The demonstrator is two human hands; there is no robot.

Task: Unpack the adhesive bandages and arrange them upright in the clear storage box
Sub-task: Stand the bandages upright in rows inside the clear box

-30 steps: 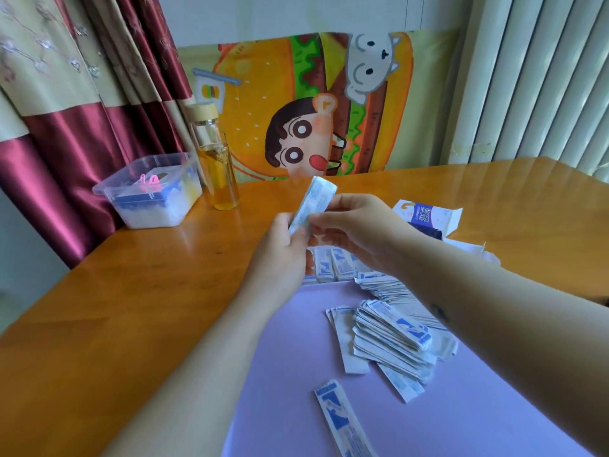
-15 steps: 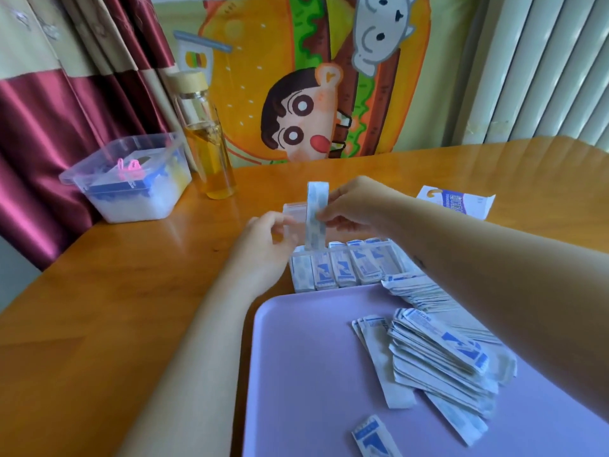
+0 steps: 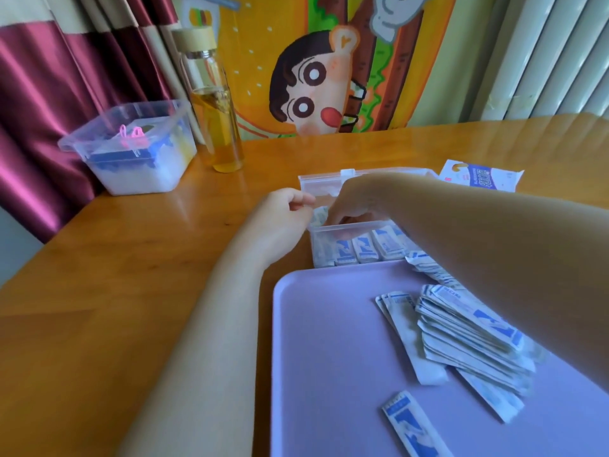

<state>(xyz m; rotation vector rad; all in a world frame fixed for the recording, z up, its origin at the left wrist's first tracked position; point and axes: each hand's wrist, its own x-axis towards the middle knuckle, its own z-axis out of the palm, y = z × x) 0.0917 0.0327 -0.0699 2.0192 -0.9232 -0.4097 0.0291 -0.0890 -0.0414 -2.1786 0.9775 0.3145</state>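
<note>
Left hand grips the left wall of the clear plastic storage box, steadying it; right hand reaches in from above, fingers curled on one white-and-blue wrapped adhesive bandage at the box's left end. Judgement: paper-light, limp, apt to slump; pinch the top edge. Count: one box; at least four upright bandages along its near wall; one loose stack, uncountable, and one single strip on one lilac plastic tray; one opened white carton far right.
</note>
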